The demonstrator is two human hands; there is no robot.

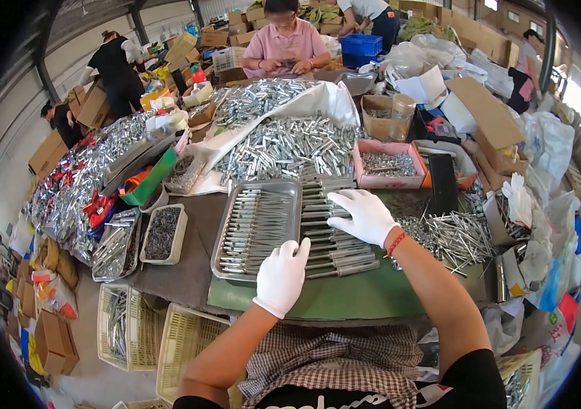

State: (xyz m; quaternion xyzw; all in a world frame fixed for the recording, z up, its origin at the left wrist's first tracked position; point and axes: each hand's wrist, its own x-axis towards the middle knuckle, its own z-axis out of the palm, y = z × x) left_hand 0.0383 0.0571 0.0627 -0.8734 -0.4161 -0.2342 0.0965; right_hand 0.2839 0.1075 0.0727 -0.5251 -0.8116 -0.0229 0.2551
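Both hands gloved, white cloth. Left hand (281, 275) flat, released, on row of shiny metal rods (335, 235); steel tray (256, 221) just left. Right hand (365, 216) flat on rods; fingertips' grip unclear.

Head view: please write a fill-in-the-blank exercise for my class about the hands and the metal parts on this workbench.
1. Both hands, the left hand and the right hand, wear gloves of the colour ____.
2. The right hand lies flat on a row of metal ____.
3. The metal tray lies to the ____ of that row.
4. The box of small parts beyond the right hand is ____ in colour.

Missing words: white; rods; left; pink
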